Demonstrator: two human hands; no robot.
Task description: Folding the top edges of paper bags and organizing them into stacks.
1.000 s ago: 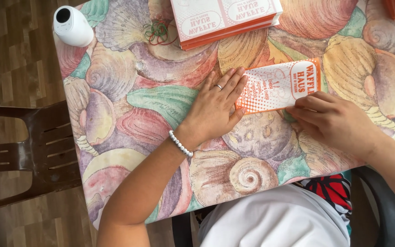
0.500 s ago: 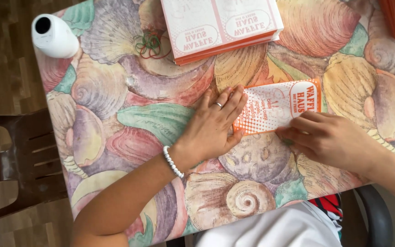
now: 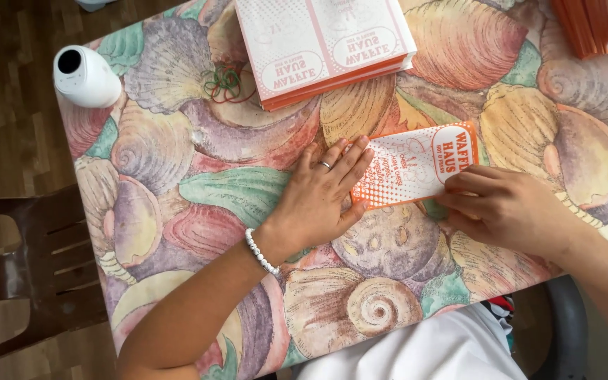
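Observation:
A folded orange-and-white printed paper sleeve (image 3: 412, 165) lies flat on the table covered in a shell-pattern cloth (image 3: 198, 190). My left hand (image 3: 321, 193), wearing a ring and a white bead bracelet, lies flat with fingers spread and its fingertips on the sleeve's left end. My right hand (image 3: 508, 207) rests on the sleeve's right lower edge, fingers curled and pressing the paper down.
A stack of flat orange-and-white printed sheets (image 3: 321, 43) lies at the far middle, with rubber bands (image 3: 224, 81) beside it. Another orange stack (image 3: 599, 24) sits at the far right corner. A white cylinder (image 3: 84, 76) stands far left. A dark chair (image 3: 26, 267) stands left of the table.
Both hands stay on the paper sleeve. My right hand has slid slightly along the sleeve's lower right edge. The view has shifted a little.

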